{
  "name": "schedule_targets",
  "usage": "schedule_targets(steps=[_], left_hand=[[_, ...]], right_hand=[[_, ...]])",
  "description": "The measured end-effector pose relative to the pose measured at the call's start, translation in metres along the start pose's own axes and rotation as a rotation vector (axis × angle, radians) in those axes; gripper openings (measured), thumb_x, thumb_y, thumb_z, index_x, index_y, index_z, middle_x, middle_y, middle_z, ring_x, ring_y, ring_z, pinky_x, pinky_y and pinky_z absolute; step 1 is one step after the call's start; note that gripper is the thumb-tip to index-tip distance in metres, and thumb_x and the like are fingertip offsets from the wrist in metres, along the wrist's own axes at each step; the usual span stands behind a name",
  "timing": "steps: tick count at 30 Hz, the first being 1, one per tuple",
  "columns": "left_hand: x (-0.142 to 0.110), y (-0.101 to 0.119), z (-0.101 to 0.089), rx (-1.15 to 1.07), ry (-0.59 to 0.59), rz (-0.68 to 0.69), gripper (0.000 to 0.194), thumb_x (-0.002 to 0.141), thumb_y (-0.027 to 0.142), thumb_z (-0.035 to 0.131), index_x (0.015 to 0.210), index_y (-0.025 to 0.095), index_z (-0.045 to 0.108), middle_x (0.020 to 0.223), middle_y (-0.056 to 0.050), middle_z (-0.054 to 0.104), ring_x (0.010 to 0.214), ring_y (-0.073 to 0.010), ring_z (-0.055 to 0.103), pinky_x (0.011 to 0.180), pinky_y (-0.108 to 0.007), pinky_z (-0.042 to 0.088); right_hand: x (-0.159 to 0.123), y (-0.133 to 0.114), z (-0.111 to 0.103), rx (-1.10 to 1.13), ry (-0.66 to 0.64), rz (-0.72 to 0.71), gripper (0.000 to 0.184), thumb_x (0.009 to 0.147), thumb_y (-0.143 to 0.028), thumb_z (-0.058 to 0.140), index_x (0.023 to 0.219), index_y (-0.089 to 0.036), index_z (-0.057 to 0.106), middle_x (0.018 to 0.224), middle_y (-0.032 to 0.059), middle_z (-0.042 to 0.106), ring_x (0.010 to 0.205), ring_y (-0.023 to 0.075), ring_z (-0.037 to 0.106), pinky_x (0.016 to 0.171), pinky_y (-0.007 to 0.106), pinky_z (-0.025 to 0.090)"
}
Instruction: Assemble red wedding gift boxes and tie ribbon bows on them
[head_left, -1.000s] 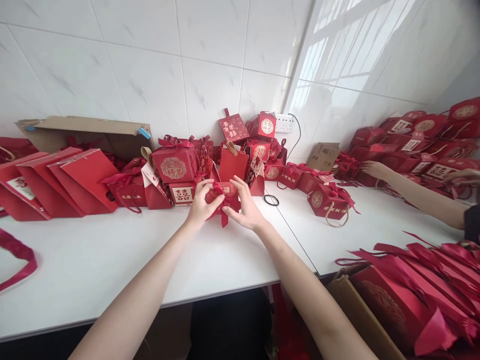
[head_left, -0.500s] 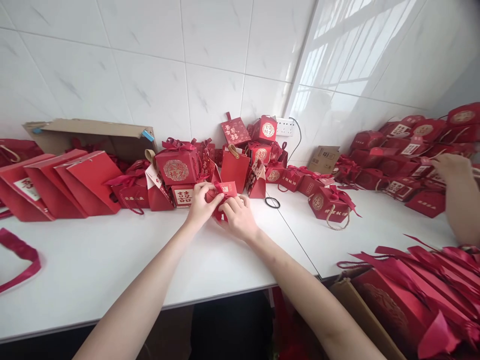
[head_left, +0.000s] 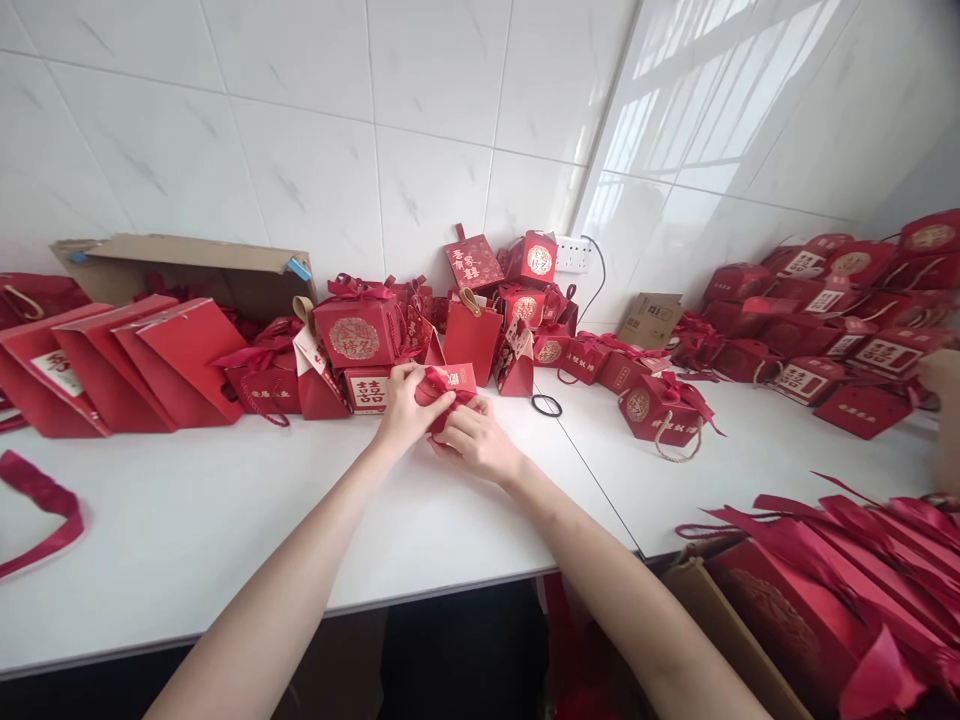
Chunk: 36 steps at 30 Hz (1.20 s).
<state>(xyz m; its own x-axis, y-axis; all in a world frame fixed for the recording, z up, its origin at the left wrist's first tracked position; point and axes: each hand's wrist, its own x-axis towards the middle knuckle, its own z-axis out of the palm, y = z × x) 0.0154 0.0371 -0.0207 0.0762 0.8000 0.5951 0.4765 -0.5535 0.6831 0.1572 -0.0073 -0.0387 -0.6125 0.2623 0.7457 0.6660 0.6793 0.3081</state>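
Note:
A small red gift box with a red ribbon sits on the white table in front of a pile of similar boxes. My left hand is closed on the box's left side, fingers pinching the ribbon at its top. My right hand is closed against its lower right side, fingers curled on the ribbon. The box's lower half is hidden behind both hands.
Red gift boxes and flat red bags line the tiled wall, with a cardboard box behind. A black ring lies right of my hands. Another person's hand shows at the right edge. A carton of ribboned boxes stands bottom right.
My right hand dropped from the box's top to its lower right side and closed on the ribbon. The other person's arm drew back toward the right edge.

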Motion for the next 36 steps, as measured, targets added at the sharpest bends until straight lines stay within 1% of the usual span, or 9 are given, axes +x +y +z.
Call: schedule_targets(steps=[2,7,11,14,19,24,27,30,36], left_hand=[[-0.001,0.001,0.0,-0.013,0.008,0.022,0.026,0.068,0.03,0.067,0.09,0.021,0.059,0.106,-0.007,0.047,0.11,-0.0254,0.048,0.104,-0.042,0.036],[-0.003,0.005,-0.001,-0.017,0.009,0.049,0.016,0.07,0.026,0.065,0.085,0.021,0.061,0.104,-0.006,0.047,0.111,-0.0236,0.048,0.105,-0.042,0.035],[-0.003,0.006,-0.002,0.014,-0.02,0.052,0.009,0.07,0.027,0.065,0.076,0.021,0.063,0.111,-0.007,0.047,0.114,-0.025,0.047,0.107,-0.043,0.032],[-0.003,0.007,-0.004,0.036,-0.053,0.084,0.005,0.07,0.025,0.066,0.073,0.021,0.065,0.118,-0.006,0.046,0.118,-0.0264,0.045,0.109,-0.045,0.028],[-0.005,0.01,-0.003,0.047,-0.047,0.075,0.003,0.068,0.022,0.067,0.07,0.022,0.065,0.119,-0.006,0.049,0.116,-0.0281,0.045,0.107,-0.047,0.031],[-0.007,0.013,-0.002,0.036,-0.003,0.079,0.006,0.069,0.019,0.065,0.064,0.022,0.063,0.115,-0.006,0.051,0.114,-0.0278,0.046,0.104,-0.048,0.033],[-0.007,0.013,-0.002,0.046,-0.005,0.084,0.006,0.069,0.019,0.065,0.064,0.022,0.063,0.113,-0.006,0.052,0.114,-0.0276,0.046,0.105,-0.046,0.032],[-0.007,0.012,-0.003,0.05,-0.012,0.082,0.006,0.07,0.02,0.065,0.064,0.021,0.064,0.113,-0.006,0.052,0.114,-0.0276,0.047,0.105,-0.046,0.031],[-0.005,0.011,-0.004,0.043,-0.033,0.074,0.004,0.071,0.021,0.064,0.067,0.021,0.065,0.11,-0.006,0.052,0.115,-0.0265,0.048,0.106,-0.046,0.03]], right_hand=[[0.0,0.0,-0.001,-0.004,-0.009,-0.032,0.027,0.094,-0.019,0.046,0.069,-0.017,0.056,0.065,-0.0009,0.054,0.062,0.0113,0.045,0.071,0.031,0.028],[0.002,0.001,-0.006,0.016,0.028,-0.095,0.03,0.092,-0.017,0.046,0.064,-0.016,0.055,0.06,-0.0008,0.05,0.06,0.012,0.041,0.069,0.03,0.03],[0.002,0.003,-0.007,0.038,0.0,-0.065,0.033,0.093,-0.021,0.045,0.061,-0.016,0.054,0.06,-0.0006,0.049,0.059,0.0124,0.039,0.069,0.03,0.03],[0.001,0.003,-0.006,0.059,-0.04,-0.038,0.032,0.094,-0.024,0.044,0.064,-0.016,0.055,0.061,0.0001,0.051,0.061,0.0129,0.041,0.069,0.031,0.03],[0.001,-0.001,-0.002,0.055,-0.074,-0.061,0.029,0.093,-0.02,0.044,0.067,-0.016,0.056,0.065,0.0014,0.053,0.063,0.0133,0.043,0.069,0.031,0.029],[0.002,-0.004,-0.002,0.016,-0.068,-0.085,0.035,0.096,-0.022,0.042,0.065,-0.016,0.057,0.062,0.0002,0.05,0.061,0.0127,0.041,0.069,0.031,0.028],[0.002,-0.004,-0.003,0.003,-0.054,-0.113,0.037,0.096,-0.023,0.041,0.064,-0.016,0.057,0.06,-0.0003,0.048,0.06,0.0128,0.04,0.068,0.03,0.028],[0.002,-0.004,-0.004,0.003,-0.059,-0.134,0.037,0.095,-0.02,0.041,0.062,-0.017,0.056,0.06,-0.0006,0.047,0.059,0.0127,0.039,0.067,0.03,0.028],[0.003,-0.008,-0.003,0.058,-0.046,-0.132,0.036,0.093,-0.018,0.041,0.059,-0.017,0.054,0.058,-0.0014,0.046,0.056,0.0114,0.038,0.067,0.03,0.029]])
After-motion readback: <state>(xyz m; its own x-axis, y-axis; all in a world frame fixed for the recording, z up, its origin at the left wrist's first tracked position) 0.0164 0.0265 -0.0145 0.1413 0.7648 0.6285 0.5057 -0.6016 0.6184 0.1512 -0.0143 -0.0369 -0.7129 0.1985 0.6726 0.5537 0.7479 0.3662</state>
